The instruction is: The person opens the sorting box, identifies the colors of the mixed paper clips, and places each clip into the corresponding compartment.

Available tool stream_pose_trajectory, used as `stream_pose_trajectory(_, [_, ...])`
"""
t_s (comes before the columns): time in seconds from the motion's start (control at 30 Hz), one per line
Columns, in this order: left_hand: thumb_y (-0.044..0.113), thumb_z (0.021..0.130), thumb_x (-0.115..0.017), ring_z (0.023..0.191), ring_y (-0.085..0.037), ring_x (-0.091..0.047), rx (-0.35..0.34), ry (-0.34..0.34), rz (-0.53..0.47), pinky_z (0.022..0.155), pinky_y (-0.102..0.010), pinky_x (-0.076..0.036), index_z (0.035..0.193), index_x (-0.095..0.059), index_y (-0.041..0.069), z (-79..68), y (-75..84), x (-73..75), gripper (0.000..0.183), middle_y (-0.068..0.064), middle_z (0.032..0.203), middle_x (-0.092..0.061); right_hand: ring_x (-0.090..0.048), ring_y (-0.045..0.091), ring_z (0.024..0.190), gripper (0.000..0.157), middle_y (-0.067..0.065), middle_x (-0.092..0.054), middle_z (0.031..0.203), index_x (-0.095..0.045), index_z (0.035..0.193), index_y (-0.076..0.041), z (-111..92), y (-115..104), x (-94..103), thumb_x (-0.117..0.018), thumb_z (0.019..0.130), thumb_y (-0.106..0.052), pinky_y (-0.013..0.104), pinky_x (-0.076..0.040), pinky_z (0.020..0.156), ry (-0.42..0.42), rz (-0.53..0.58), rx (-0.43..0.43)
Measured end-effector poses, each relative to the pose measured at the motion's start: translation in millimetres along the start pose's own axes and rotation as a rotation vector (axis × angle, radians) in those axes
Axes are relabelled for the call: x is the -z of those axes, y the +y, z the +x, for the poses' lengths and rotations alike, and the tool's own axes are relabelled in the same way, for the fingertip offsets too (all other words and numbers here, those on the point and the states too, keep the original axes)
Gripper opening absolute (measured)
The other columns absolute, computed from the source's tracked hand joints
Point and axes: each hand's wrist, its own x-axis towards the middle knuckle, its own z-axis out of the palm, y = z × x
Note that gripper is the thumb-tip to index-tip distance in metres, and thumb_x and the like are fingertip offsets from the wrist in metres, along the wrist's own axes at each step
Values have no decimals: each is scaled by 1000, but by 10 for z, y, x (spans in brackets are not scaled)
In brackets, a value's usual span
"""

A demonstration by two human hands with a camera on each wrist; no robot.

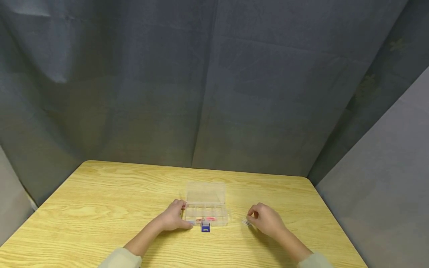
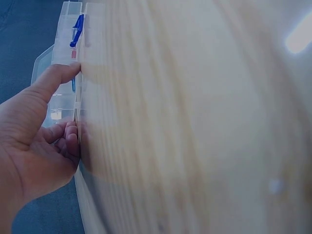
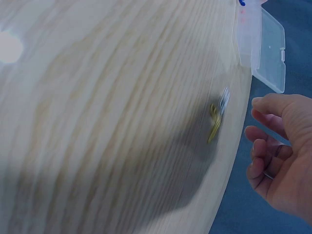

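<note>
Left hand [image 1: 172, 217] grips the clear box [image 1: 220, 212] by its left side; right hand [image 1: 266, 220], loosely bent, holding nothing visible, hovers by silver pieces [image 3: 224, 100] and gold pieces [image 3: 214, 127] on the surface [image 1: 100, 197], right of the box; steady bracing and piece-by-piece pinching appear advisable.

Left hand [image 2: 29, 134] at clear box [image 2: 63, 36]

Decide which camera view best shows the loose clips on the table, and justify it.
The right wrist view: the clips, yellow and silvery, show largest there, unhidden by the right hand. The head view shows only a small pale cluster near that hand. The left wrist view shows none of them.
</note>
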Motion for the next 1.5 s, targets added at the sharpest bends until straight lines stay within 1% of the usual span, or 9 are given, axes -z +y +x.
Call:
stream_pose_trajectory(0.17, [28, 69, -81, 100, -24, -44, 10, 3, 3, 86, -44, -44, 123, -44, -5, 8, -1, 3, 73, -11, 111, -45, -37, 6, 55, 4, -6, -46, 68, -69, 81, -13, -47, 77, 22, -70, 81, -17, 19, -31, 48, -14, 8, -43])
stream_pose_trajectory(0.43, [26, 70, -81, 98, -23, -43, 9, -2, -1, 84, -42, -44, 121, -44, -4, -15, 22, 14, 70, -11, 110, -44, -39, 6, 56, 5, -7, -47, 67, -68, 78, -16, -136, 168, 5, -72, 80, -18, 19, -33, 49, -35, -10, -43])
stream_pose_trajectory(0.63, [25, 70, -81, 98, -24, -43, 12, -2, -2, 84, -43, -43, 121, -44, -5, -27, 37, 23, 70, -11, 110, -44, -42, 6, 60, 8, -9, -50, 70, -66, 77, -21, -188, 206, -35, -72, 80, -24, 20, -35, 52, -59, -11, -65])
stream_pose_trajectory(0.83, [25, 69, -81, 98, -24, -44, 14, -2, -8, 85, -44, -43, 122, -44, -5, -27, 34, 20, 71, -12, 111, -45, -42, 5, 60, 13, -9, -51, 70, -64, 74, -21, -228, 232, -61, -74, 78, -29, 20, -36, 53, -69, -22, -70])
stream_pose_trajectory(1.0, [25, 69, -81, 98, -24, -45, 11, -2, -5, 85, -44, -44, 122, -44, -5, -28, 34, 16, 71, -12, 111, -45, -42, 5, 60, 13, -10, -51, 71, -64, 73, -22, -246, 238, -68, -74, 78, -30, 20, -36, 53, -74, -26, -83])
stream_pose_trajectory(1.17, [25, 69, -81, 98, -24, -46, 11, -4, -1, 85, -45, -44, 122, -45, -5, -26, 38, 17, 71, -12, 111, -45, -42, 5, 60, 14, -9, -51, 71, -64, 74, -22, -261, 240, -62, -74, 78, -31, 20, -36, 53, -73, -15, -72])
stream_pose_trajectory(1.3, [25, 69, -81, 97, -24, -45, 16, -8, -6, 85, -45, -44, 122, -45, -4, -24, 43, 23, 70, -12, 110, -46, -42, 3, 60, 13, -11, -51, 70, -65, 73, -22, -274, 245, -78, -74, 78, -30, 19, -36, 52, -70, -31, -54])
stream_pose_trajectory(1.4, [25, 69, -81, 97, -24, -46, 15, -7, -6, 86, -45, -44, 122, -45, -4, -20, 41, 23, 70, -12, 110, -46, -40, 3, 59, 12, -11, -49, 69, -65, 73, -22, -279, 239, -92, -75, 77, -28, 18, -35, 52, -58, -45, -43])
stream_pose_trajectory(1.5, [25, 69, -82, 97, -24, -46, 13, -1, -7, 86, -45, -44, 122, -45, -4, -19, 37, 20, 71, -12, 110, -46, -39, 3, 59, 10, -11, -48, 68, -66, 74, -20, -284, 225, -95, -75, 77, -24, 18, -35, 52, -40, -48, -15])
